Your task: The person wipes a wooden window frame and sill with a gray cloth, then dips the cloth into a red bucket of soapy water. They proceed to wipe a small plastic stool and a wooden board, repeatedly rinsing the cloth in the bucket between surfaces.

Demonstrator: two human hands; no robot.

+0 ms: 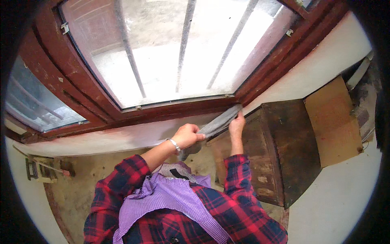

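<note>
A folded grey cloth (218, 122) is stretched between my two hands, just below the window's lower right corner. My left hand (186, 136), with a silver bangle at the wrist, pinches its near end between thumb and fingers. At the far end my right hand (237, 122) grips the cloth near its upper corner. Behind the cloth runs the bottom rail of the dark red wooden window frame (182, 113). Whether the cloth touches the frame or the wall, I cannot tell.
Metal bars stand beyond the window glass (158, 73). To my right is a dark wooden cabinet (292, 146) with a cardboard piece (333, 125) on it. A small wooden stool (45, 169) sits on the floor at left. White wall (100, 140) runs below the window.
</note>
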